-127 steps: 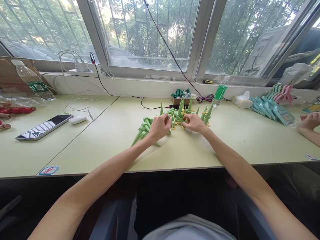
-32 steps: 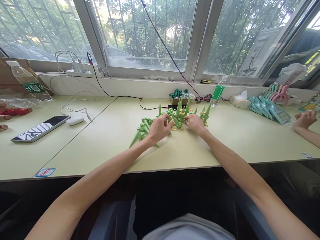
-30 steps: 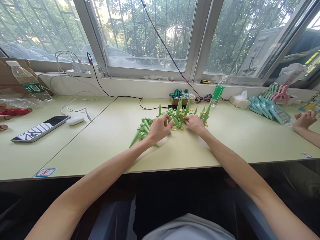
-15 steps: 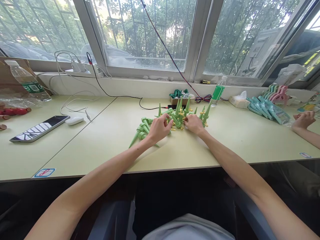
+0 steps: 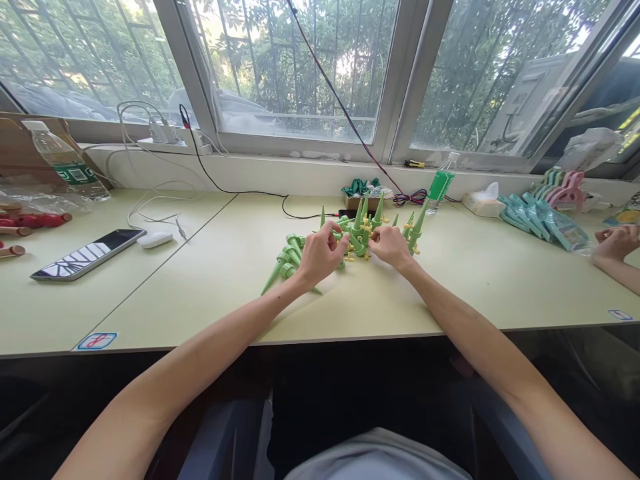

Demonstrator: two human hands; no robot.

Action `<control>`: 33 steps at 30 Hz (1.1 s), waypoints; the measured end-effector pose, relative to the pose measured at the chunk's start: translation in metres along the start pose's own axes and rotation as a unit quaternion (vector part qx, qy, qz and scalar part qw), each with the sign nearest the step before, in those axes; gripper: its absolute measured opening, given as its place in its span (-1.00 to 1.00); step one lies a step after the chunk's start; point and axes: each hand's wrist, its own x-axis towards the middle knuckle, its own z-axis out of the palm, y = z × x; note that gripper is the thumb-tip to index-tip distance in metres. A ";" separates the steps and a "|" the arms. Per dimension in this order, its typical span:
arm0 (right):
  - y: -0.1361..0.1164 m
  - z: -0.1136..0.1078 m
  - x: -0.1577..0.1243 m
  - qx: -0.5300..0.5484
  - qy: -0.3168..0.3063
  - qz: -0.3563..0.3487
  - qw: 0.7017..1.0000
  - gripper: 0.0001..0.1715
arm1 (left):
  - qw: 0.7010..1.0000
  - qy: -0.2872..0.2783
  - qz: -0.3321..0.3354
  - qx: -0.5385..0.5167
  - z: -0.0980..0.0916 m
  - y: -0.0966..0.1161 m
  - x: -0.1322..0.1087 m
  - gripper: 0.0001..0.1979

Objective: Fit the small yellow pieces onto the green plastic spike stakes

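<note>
My left hand [image 5: 321,255] is over the pile of green plastic plant watering spikes [image 5: 286,259], fingers curled and thumb close to the index finger. Anything between those fingertips is too small to make out. My right hand [image 5: 390,247] has its fingers pressed together beside the upright spikes [image 5: 361,217] with small yellow valves. Its fingertips touch or nearly touch a valve, and what they grip is hidden. Other spikes with valves stand just beyond it, to the right [image 5: 415,230]. Left of my left hand, the spikes lie on their sides without visible valves.
On the left of the table [image 5: 225,280] lie a phone [image 5: 89,255], a white mouse-like case [image 5: 155,239] and cables. A small box [image 5: 361,200] and a water bottle [image 5: 441,181] stand behind the spikes. Another person's hand [image 5: 617,241] rests at far right, near teal packets [image 5: 543,220].
The whole view has shifted slightly, so things appear a little further right. Both hands keep nearly the same place among the spikes, with the left thumb and index finger slightly further apart.
</note>
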 end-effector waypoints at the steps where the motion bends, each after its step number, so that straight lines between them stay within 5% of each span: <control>1: 0.000 0.000 0.000 0.013 0.001 -0.004 1.000 -0.83 | 1.000 0.005 0.003 -0.003 0.000 0.000 0.000 -0.83; 14: 0.001 0.008 0.000 0.116 0.007 -0.065 0.991 -0.82 | 0.994 0.052 0.085 -0.046 0.002 -0.001 -0.001 -0.93; 22: -0.005 0.006 -0.002 0.166 0.039 -0.103 0.980 -0.78 | 0.994 -0.014 0.110 -0.019 0.004 -0.003 -0.004 -0.94; 33: -0.020 -0.005 -0.014 0.239 0.051 -0.187 0.951 -0.72 | 0.995 -0.077 0.055 0.044 0.004 -0.007 -0.003 -0.79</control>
